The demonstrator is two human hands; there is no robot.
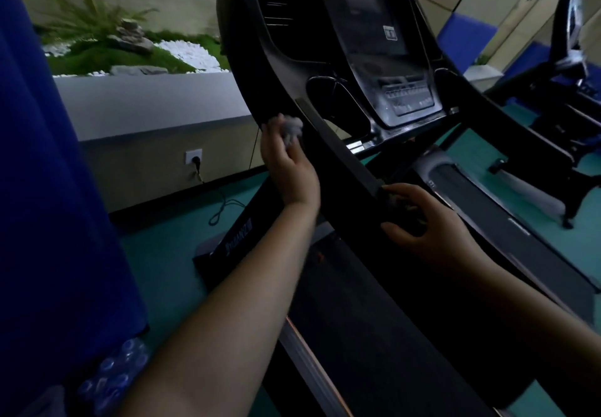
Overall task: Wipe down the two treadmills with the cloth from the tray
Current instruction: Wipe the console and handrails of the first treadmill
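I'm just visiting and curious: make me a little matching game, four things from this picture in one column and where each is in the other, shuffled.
Things:
1. cloth
2. right hand
3. wall socket
4. water bottles

Places:
A. low on the grey wall
B. bunched in the left hand against the treadmill handrail
C. bottom left corner
D. gripping the handrail lower down

Pairs: 1-B, 2-D, 3-A, 4-C

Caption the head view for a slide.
Left hand wipes treadmill handrail with cloth; right hand grips it.
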